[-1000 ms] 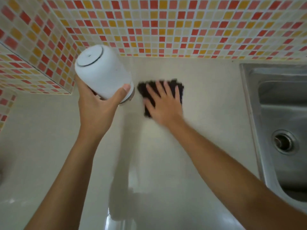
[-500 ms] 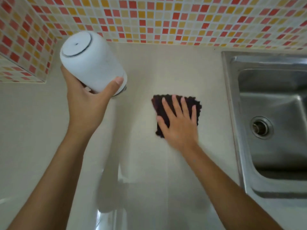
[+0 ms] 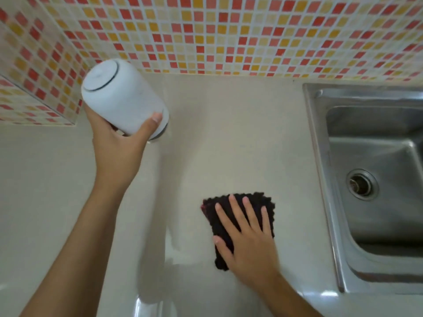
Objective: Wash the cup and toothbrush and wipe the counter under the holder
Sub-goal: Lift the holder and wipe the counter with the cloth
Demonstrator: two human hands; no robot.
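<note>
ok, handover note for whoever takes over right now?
Left hand: grips the white holder, tilted, lifted off the counter near the tiled wall.
Right hand: flat, fingers straight, pressing the dark cloth on the counter, left of the sink.
Done: holder is off its spot, cloth is on the counter.
Left: finish the wipe, set the holder back. Toothbrush not in view; washing can't be confirmed.

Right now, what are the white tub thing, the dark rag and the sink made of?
The white holder is probably plastic: matte, smooth, with a moulded ring on its end, though ceramic can't be ruled out. The dark cloth looks like thick knobbly fabric, maybe microfibre, with a bumpy edge. The sink looks like brushed stainless steel: grey with soft reflections.
</note>
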